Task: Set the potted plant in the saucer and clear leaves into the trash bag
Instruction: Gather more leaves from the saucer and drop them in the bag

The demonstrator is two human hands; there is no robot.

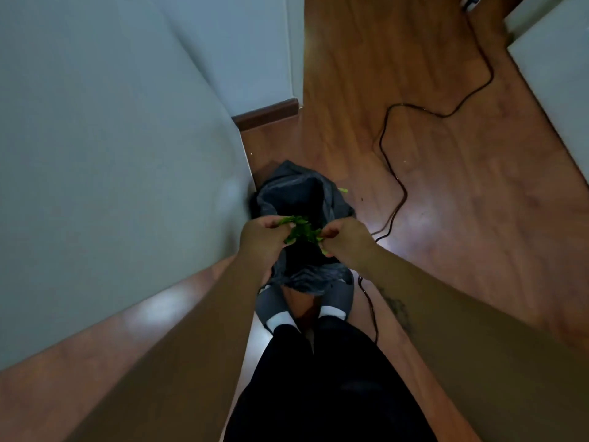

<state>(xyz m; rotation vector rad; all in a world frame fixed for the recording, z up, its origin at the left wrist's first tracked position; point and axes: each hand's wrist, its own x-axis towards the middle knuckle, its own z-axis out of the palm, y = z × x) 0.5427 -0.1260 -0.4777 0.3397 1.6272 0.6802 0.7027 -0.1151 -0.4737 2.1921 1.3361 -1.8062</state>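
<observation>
A dark grey trash bag (296,189) lies open on the wooden floor against the wall, just in front of my feet. Both my hands are held over its mouth with a clump of bright green leaves (299,231) between them. My left hand (259,239) grips the left side of the clump and my right hand (345,240) pinches its right side. One loose green leaf (343,190) lies on the bag's right edge. The potted plant and the saucer are out of view.
A pale wall (111,154) runs along the left, with a brown skirting board (266,114) at the corner. A black cable (393,173) snakes over the floor to the right of the bag. White furniture (561,84) stands at the upper right.
</observation>
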